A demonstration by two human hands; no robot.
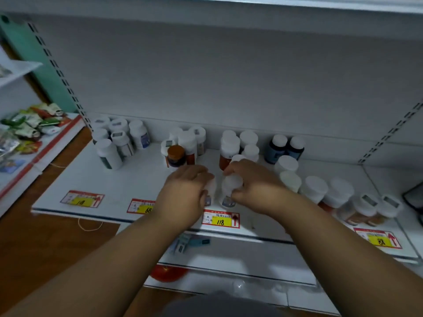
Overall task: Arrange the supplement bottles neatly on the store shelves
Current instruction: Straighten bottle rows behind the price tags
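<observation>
Two white supplement bottles stand side by side near the front edge of the white shelf [137, 179]. My left hand [185, 193] is closed around the left white bottle [211, 188]. My right hand [254, 184] grips the right white bottle [230, 186] from the right side. Behind my hands are clusters of bottles: white ones at the back left [114, 143], a brown-capped bottle [176, 155] with white ones in the middle, orange-labelled ones [229, 147], and two dark blue bottles [285, 148]. A row of white-capped bottles [338, 195] runs along the right front.
Red and yellow price tags [220, 219] line the shelf's front lip. Another shelf with snack packets [29, 126] stands at the left. Lower shelves hold a small blue box [190, 243] and a red item [169, 272]. A dark object [414, 197] sits at the far right.
</observation>
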